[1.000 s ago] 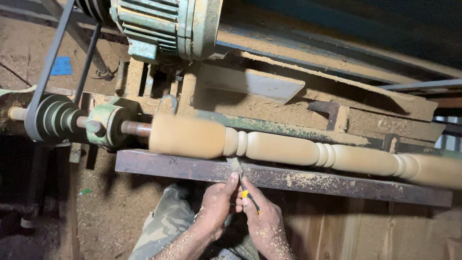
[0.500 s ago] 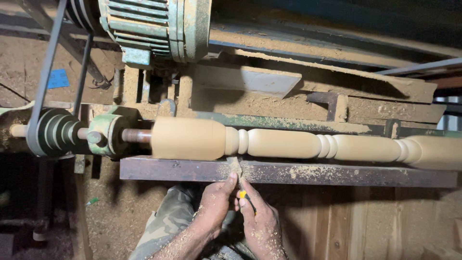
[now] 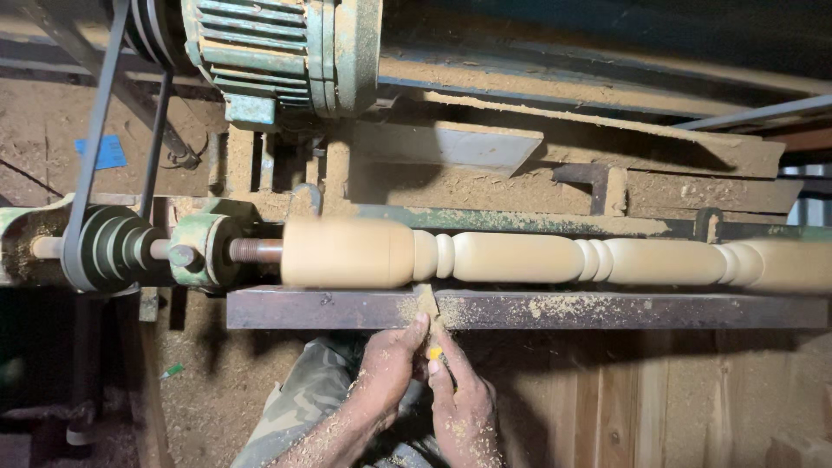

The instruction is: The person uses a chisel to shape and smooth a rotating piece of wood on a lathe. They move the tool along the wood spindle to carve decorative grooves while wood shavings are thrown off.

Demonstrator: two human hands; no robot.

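Hands (image 3: 425,381) grip chisel (image 3: 426,303) on rest (image 3: 607,309) — blade tip hidden under spindle (image 3: 520,257).

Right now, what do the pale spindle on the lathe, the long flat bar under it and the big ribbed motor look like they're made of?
The pale turned spindle looks like bare, unfinished wood: light tan, smooth, with sawdust below it. The long flat rest bar looks like dark, dull steel, dusted with shavings. The green ribbed motor seems to be painted cast metal, its paint worn and dusty.

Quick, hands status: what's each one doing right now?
Left hand: closed on the chisel, fingers up by the blade at the tool rest.
Right hand: closed on the same chisel, lower, by its yellow part.
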